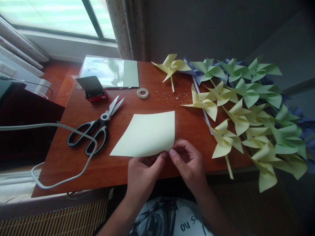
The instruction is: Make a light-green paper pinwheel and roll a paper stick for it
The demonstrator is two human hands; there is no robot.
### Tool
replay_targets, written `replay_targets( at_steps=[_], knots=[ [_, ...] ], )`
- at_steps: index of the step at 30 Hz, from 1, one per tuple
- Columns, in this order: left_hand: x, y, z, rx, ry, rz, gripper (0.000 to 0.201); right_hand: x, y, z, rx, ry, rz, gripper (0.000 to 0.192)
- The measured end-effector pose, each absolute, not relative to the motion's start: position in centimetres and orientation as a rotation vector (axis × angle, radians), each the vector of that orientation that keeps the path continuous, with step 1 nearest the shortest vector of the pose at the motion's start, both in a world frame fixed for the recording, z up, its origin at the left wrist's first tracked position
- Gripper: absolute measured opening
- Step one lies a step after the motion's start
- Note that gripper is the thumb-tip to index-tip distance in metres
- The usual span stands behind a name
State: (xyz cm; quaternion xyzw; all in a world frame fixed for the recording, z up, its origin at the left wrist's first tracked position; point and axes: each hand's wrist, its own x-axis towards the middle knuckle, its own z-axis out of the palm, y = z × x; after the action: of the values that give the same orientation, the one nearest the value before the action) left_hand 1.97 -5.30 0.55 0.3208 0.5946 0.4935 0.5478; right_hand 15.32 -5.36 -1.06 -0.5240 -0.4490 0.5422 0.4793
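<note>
We hold a pale paper (150, 134) over the near middle of the table (108, 173), its surface gently bowed. Our left hand (145, 172) is curled, thumb on the near edge, its other fingers mostly hidden beneath; our right hand (188, 164) pinches the near right corner, half closed. To the left we see scissors (105, 117), a white cable (86, 164) lying across their handles, and an open box (97, 95) whose contents we cannot make out. Rightward, pinwheels (238, 118) overlap, hiding most of their sticks (229, 167).
</note>
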Motion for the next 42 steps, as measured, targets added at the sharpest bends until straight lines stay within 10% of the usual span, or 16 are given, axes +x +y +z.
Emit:
replay_targets(
  at_steps=[10,42],
  knots=[
    [1.5,-5.2,-0.3,0.615,1.179,1.107,0.034,16.3,-4.8,-0.9,-1.251,-1.201,1.426,0.007],
    [1.9,-5.9,0.1,0.676,1.141,1.136,0.009,15.3,-5.3,-0.8,-1.232,-1.005,1.487,0.012]
  ],
)
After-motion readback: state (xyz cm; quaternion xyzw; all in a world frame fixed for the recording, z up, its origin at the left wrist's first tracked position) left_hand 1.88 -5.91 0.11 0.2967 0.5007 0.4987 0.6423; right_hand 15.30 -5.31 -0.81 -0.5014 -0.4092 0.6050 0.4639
